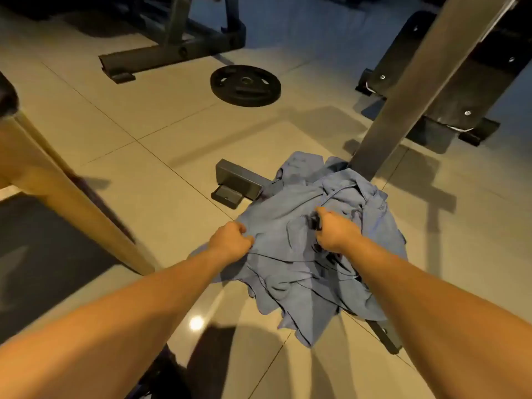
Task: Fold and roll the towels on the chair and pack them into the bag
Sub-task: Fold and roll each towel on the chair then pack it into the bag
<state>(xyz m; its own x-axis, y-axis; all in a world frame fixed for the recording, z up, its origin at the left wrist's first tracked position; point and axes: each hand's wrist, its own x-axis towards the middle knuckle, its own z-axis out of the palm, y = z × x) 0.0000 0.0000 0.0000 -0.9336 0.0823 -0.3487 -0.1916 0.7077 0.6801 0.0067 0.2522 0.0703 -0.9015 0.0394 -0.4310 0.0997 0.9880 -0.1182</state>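
Directly below the head camera, a crumpled heap of blue towels (pixel 283 226) covers its support, which is almost wholly hidden, on the tiled floor (pixel 149 131) beside a slanting grey metal post (pixel 417 90). The left hand (pixel 230 239) has its fingers curled tight, bunching cloth at the heap's left edge. The right hand (pixel 335 229) grips folds near the heap's middle, fingers closed into the fabric. A black weight plate (pixel 245 85) lies flat on the floor, well beyond the heap

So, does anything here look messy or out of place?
Yes. The blue towels lie in a crumpled heap, corners hanging down, none folded yet. Farther off, a lone weight plate lies flat on the floor.
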